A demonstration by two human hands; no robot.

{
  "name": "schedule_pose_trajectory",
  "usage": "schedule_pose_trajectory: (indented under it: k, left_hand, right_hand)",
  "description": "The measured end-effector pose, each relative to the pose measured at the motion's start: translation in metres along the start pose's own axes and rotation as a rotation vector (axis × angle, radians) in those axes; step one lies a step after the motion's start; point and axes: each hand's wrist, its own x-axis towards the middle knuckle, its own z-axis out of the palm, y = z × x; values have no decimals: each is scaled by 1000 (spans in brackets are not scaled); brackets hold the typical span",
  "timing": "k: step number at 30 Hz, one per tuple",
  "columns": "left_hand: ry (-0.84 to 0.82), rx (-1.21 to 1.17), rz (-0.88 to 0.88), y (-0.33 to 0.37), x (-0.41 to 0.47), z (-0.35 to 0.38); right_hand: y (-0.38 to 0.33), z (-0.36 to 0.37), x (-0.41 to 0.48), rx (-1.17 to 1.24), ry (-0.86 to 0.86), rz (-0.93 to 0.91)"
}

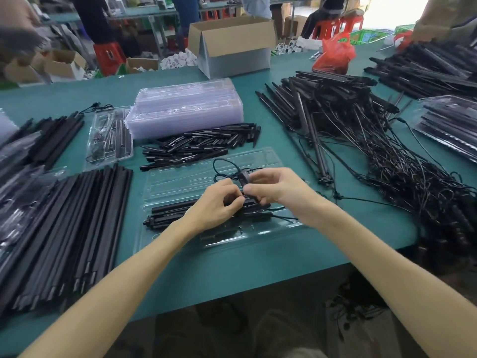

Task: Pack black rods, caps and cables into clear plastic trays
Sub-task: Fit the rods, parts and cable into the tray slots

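An open clear plastic tray (180,179) lies on the green table in front of me. Black rods (170,211) lie in its near half. Over the tray, my left hand (219,202) and my right hand (273,187) both pinch a thin black cable (222,166) with a small black block on it; the cable loops up behind my fingers. A pile of short black caps (201,148) lies just beyond the tray.
Long black rods (69,226) are stacked at left. A stack of clear trays (185,107) and a filled tray (111,135) sit behind. A tangle of rods with cables (374,151) spreads at right. A cardboard box (232,45) and people stand at the back.
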Motion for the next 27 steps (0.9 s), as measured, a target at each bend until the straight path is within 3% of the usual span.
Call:
schedule_pose_trajectory:
  k: [8,11,15,18,22,27]
  left_hand:
    - [40,-31,-73,-2,0,1]
    - [46,-84,-101,0,-1,0]
    - [30,-84,-98,3,-3,0]
    - [19,-75,-88,5,-2,-1]
    - [14,-73,-82,5,-2,-1]
    - [16,-55,-58,2,-2,0]
  right_hand:
    - [-2,-4,-9,132,101,-33]
    - [-32,-14,-10,160,240,-186]
    - [-85,-29,-10,455,346,-470]
    - [-117,-35,-5,473,449,-607]
    - [-114,-34,9,233,643,-596]
    - [-33,-14,12,-214,549,-415]
